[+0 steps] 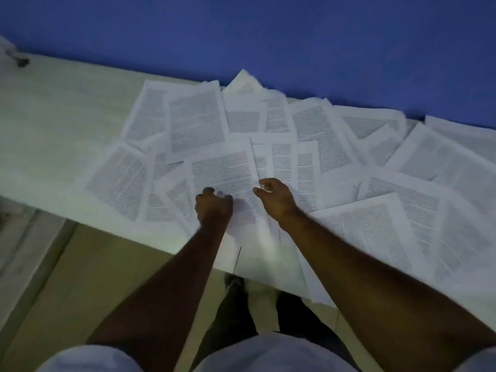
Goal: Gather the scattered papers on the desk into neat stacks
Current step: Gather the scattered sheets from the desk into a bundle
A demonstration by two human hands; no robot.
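Many printed white sheets lie overlapping across the pale desk [67,124], fanned from the middle to the right edge. One central sheet [222,170] lies on top near the front edge. My left hand [213,208] sits on its lower left part with fingers curled down onto the paper; whether it grips the sheet is hidden. My right hand [275,197] hovers at that sheet's right edge, fingers loosely curled, thumb and forefinger apart and holding nothing. Some sheets [268,264] hang over the desk's front edge.
A blue wall [268,36] runs behind the desk. The desk's left part holds no papers. A small dark object [22,61] sits at the far left corner. Below the desk edge are the tan floor [94,277] and my legs.
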